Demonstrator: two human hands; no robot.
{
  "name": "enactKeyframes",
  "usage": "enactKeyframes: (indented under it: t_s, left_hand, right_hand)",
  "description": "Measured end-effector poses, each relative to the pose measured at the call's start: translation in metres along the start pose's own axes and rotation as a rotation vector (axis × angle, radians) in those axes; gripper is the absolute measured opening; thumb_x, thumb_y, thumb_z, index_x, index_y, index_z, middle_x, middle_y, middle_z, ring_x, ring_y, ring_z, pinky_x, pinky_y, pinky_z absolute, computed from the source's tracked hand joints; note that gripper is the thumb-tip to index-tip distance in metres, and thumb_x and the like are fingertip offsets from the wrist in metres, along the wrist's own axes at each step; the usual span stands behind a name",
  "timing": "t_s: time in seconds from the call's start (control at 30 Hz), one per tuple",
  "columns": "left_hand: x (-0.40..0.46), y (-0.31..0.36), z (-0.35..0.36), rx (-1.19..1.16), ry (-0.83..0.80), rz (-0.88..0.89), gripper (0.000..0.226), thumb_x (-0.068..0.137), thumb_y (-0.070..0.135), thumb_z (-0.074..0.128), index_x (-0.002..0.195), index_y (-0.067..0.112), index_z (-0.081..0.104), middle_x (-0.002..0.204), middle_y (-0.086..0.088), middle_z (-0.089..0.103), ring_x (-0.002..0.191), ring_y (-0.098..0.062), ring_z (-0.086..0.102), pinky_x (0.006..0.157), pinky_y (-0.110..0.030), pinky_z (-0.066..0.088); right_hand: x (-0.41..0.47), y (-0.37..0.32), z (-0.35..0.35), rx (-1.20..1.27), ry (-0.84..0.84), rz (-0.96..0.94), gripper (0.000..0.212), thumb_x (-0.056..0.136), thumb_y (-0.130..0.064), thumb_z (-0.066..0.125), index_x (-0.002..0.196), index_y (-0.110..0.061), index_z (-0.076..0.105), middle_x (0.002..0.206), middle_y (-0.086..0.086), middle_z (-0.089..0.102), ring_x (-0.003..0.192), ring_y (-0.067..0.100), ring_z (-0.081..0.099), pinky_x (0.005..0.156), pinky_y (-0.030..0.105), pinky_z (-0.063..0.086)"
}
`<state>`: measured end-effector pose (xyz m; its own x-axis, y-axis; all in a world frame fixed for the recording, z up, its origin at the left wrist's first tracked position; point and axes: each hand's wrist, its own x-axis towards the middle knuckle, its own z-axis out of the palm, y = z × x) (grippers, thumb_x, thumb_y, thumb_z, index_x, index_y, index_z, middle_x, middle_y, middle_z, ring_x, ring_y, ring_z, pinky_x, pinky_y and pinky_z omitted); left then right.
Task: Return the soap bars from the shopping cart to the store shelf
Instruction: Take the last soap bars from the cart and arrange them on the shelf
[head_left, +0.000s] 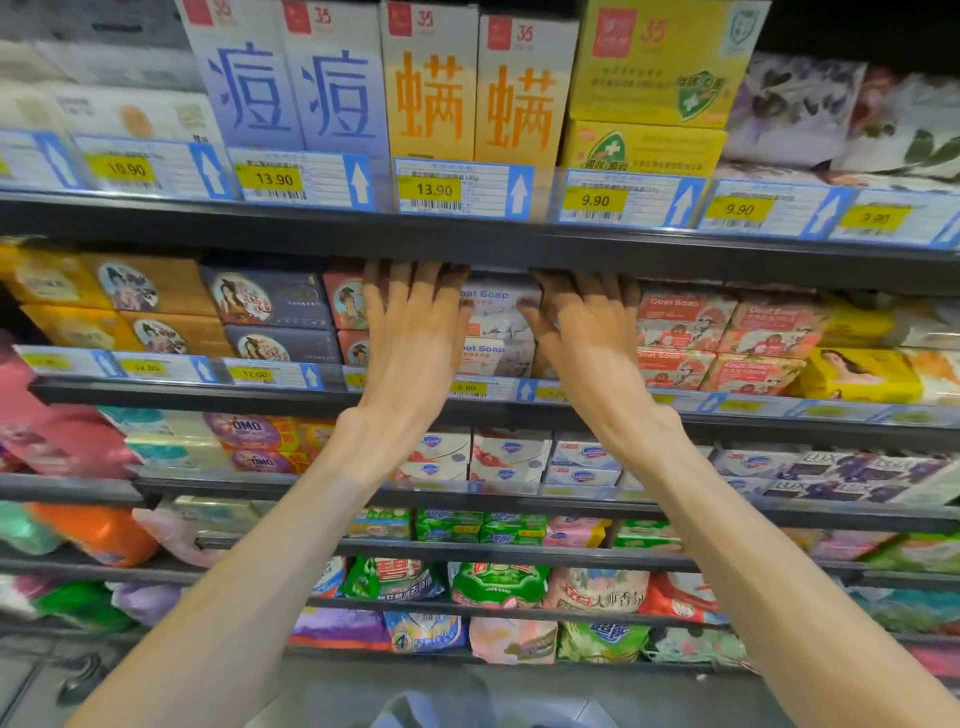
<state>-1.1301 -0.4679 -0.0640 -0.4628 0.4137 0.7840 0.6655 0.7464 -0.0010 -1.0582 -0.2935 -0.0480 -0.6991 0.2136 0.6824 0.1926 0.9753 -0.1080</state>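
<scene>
Both my hands reach into the second shelf (467, 400) from the top. Between them stands a stack of white "Goat Soap" bars (496, 312). My left hand (410, 322) lies flat against the left side of that stack, fingers spread and pointing up under the shelf above. On the stack's right side my right hand (576, 322) presses in the same way. Whether either hand grips a bar I cannot tell; the palms are hidden. Red "Goat Soap" bars (685, 317) sit just right of my right hand. The shopping cart is out of view.
The shelf above (467, 228) carries tall blue, orange and yellow boxes (431, 88) with price tags. Dark and brown soap boxes (265, 301) lie left of my left hand. Lower shelves hold white soap boxes (509, 452) and bagged goods (498, 582).
</scene>
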Motion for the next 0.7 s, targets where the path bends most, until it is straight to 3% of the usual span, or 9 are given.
enactKeyframes:
  t_s: [0.17, 0.37, 0.7]
  left_hand:
    - [0.002, 0.002, -0.001, -0.006, 0.013, -0.020, 0.031, 0.098, 0.020, 0.062, 0.127, 0.009, 0.064, 0.143, -0.011, 0.056, 0.138, -0.038, 0.043, 0.117, -0.061, 0.025]
    - [0.002, 0.001, 0.001, 0.004, 0.003, -0.040, 0.031, 0.098, 0.023, 0.063, 0.127, 0.011, 0.065, 0.142, -0.009, 0.058, 0.137, -0.037, 0.044, 0.118, -0.061, 0.024]
    - [-0.002, 0.004, 0.002, 0.005, 0.026, -0.049, 0.030, 0.097, 0.020, 0.066, 0.124, 0.008, 0.065, 0.134, -0.012, 0.062, 0.133, -0.038, 0.048, 0.116, -0.063, 0.027]
  right_hand:
    - [0.002, 0.001, -0.002, 0.039, -0.083, 0.025, 0.035, 0.097, -0.042, 0.058, 0.126, -0.025, 0.067, 0.137, 0.008, 0.059, 0.135, 0.037, 0.044, 0.114, 0.047, 0.017]
    - [0.002, -0.002, -0.005, 0.041, -0.093, 0.029, 0.035, 0.096, -0.041, 0.060, 0.125, -0.023, 0.067, 0.137, 0.009, 0.059, 0.135, 0.038, 0.042, 0.115, 0.056, 0.025]
    - [-0.002, -0.005, -0.012, 0.066, -0.092, 0.033, 0.033, 0.097, -0.039, 0.061, 0.119, -0.015, 0.069, 0.127, 0.015, 0.064, 0.126, 0.044, 0.050, 0.111, 0.057, 0.032]
